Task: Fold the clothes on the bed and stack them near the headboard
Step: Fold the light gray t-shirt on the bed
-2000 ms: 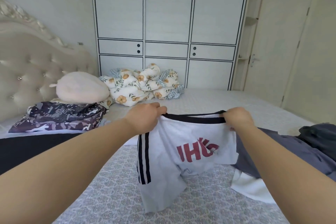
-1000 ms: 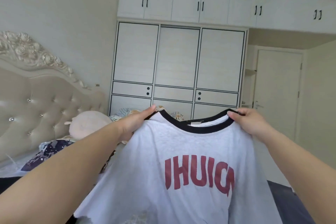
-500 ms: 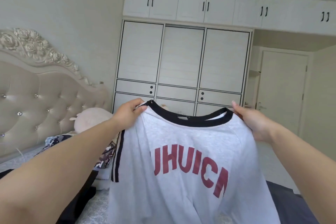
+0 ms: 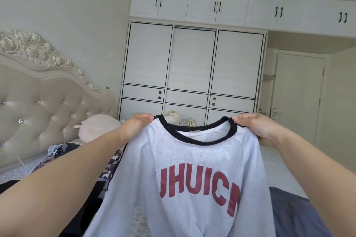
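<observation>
A: Report the large items first, placed by the hands.

B: The wardrobe (image 4: 192,75) stands beyond both hands, across the bed (image 4: 277,167). The headboard (image 4: 38,102) is out past the left hand, on its outer side. Two seconds ago the view looked down on the bedcover; now it is tilted up, so the upper cabinets (image 4: 217,5) show above the wardrobe. The door (image 4: 298,100) is beyond the right hand.

A: Location of the shirt?

B: The shirt (image 4: 192,159) hangs between the two hands, held up off the bed, front toward the camera, red lettering across the chest. Two seconds ago it hung bunched and low over the bedcover. Half a second ago its left side was turned so that dark sleeve stripes showed; now the front is spread wider and flatter.

A: State of the hands?

B: The left hand (image 4: 137,126) pinches the left shoulder at the black collar (image 4: 198,138), thumb on the front. The right hand (image 4: 256,127) grips the right shoulder, fingers curled over the collar edge. The hands are level and farther apart than half a second ago.

A: Smaller items?

B: A grey garment (image 4: 296,213) lies under the right forearm. A patterned dark garment (image 4: 57,155) lies under the left forearm, toward the headboard. A pink plush (image 4: 96,127) sits just beyond it, near the left hand. A floral bundle (image 4: 173,116) shows past the collar, between the hands.
</observation>
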